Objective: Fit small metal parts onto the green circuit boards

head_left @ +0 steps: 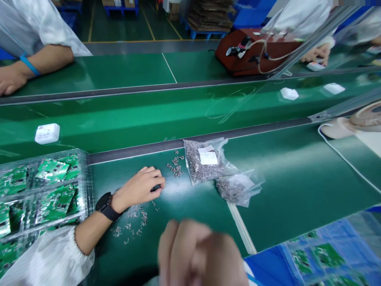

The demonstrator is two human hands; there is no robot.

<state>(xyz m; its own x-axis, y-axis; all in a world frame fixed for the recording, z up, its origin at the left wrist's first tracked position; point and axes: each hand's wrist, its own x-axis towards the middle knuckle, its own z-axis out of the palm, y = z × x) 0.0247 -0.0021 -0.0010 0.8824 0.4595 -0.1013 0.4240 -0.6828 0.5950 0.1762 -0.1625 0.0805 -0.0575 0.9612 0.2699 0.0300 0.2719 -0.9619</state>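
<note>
My left hand [139, 188], a black watch on its wrist, rests on the green bench with fingers curled together over a small dark part I cannot make out. Several small metal clips [176, 166] lie loose just right of it, and more clips [132, 222] lie under the wrist. My right hand [199, 254] is close to the camera, low in the view, blurred by motion, fingers folded in a loose fist. Two clear bags of metal parts [205, 163] lie to the right of the left hand.
A clear tray of green circuit boards [44, 186] sits at left. White plastic pieces [47, 133] ride the conveyor belt. A co-worker's forearm [32, 65] rests at far left; another person's hand [317, 53] is beside a red box [253, 49]. A blue tray [324, 254] sits at lower right.
</note>
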